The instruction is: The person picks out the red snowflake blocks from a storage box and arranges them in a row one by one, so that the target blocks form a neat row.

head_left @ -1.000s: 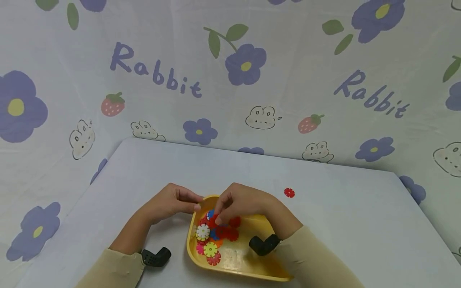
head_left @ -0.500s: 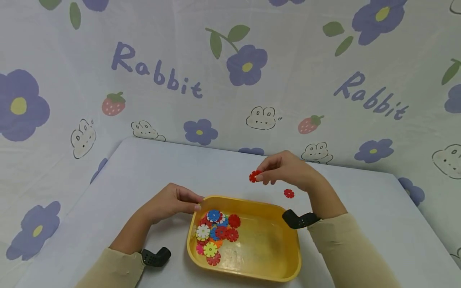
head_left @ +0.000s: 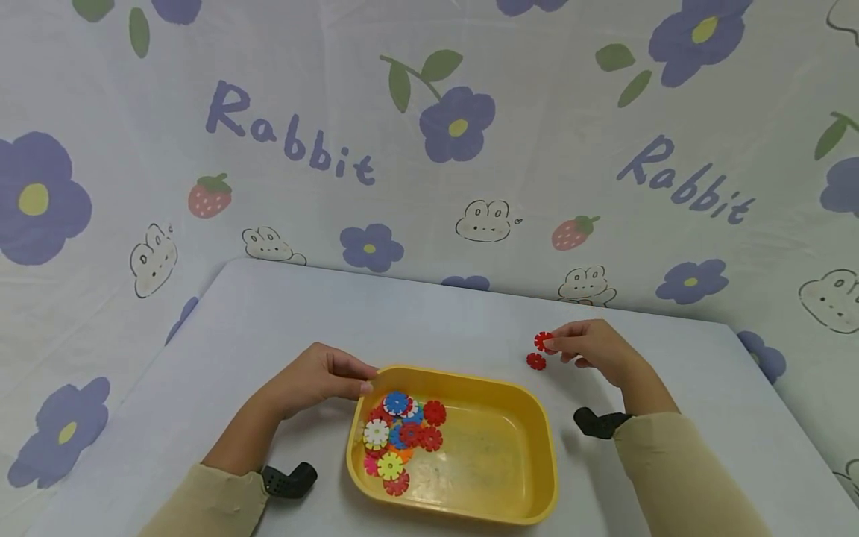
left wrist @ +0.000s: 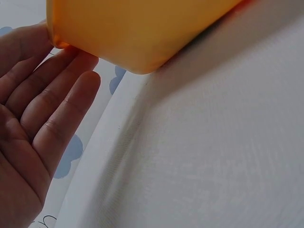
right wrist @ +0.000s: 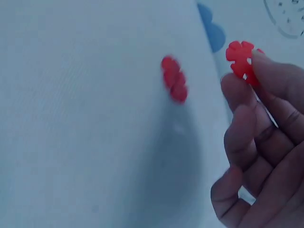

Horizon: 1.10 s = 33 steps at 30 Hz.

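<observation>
My right hand [head_left: 599,350] pinches a red notched plastic disc [head_left: 543,341] between thumb and fingers, over the right side of the table. Just below it, a second red notched disc [head_left: 536,362] lies on the white tabletop. In the right wrist view the held red disc [right wrist: 242,59] is gripped at its edge, apart from the blurred disc [right wrist: 174,79] on the table. At the far left corner of the yellow tray [head_left: 479,462], my left hand [head_left: 322,382] holds the rim, thumb on one side and fingers on the other.
Inside the tray's left half lies a pile of notched discs in several colours, among them a white disc [head_left: 376,433], a blue disc [head_left: 396,403] and a yellow disc [head_left: 390,467]. A patterned cloth [head_left: 403,171] hangs behind the table [head_left: 322,298].
My right hand has lifted a red disc out of the tray and carried it right, to beside the disc on the table. The left hand stays on the rim.
</observation>
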Motion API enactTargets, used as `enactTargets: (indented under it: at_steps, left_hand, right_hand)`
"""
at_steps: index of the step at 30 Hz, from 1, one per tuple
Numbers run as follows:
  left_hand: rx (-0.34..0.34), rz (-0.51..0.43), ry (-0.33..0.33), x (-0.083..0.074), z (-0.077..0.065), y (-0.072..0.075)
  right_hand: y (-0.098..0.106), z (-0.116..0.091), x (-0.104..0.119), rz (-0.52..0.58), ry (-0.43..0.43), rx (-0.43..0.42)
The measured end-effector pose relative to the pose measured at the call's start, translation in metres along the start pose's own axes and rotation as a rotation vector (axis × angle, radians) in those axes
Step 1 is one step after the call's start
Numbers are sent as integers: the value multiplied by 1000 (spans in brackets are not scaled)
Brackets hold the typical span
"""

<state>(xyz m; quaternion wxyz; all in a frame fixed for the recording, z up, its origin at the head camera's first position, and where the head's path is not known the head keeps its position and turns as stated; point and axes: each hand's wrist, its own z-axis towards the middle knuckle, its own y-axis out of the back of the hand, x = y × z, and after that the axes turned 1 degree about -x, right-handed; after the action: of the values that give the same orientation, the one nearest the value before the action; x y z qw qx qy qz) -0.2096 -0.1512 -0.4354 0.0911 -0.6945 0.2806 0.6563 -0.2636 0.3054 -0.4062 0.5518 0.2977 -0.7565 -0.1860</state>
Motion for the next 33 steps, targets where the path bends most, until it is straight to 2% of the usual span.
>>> enactTargets:
  at_steps: [4,8,15,33]
  left_hand:
    - [-2,4,1,0,0,-1]
    - [-4,6,-2,-1,0,-1]
    - [-6,12,3,-1,0,0]
    - [-2,9,6,0,0,-1]
  right_hand:
    - [0,0,-20,-32,-96,-40]
    - [-1,1,-30,-47,-140,-65]
    - [-1,5,-34,-23,-171,-63]
    - [-7,6,-33,-42,-169,-81]
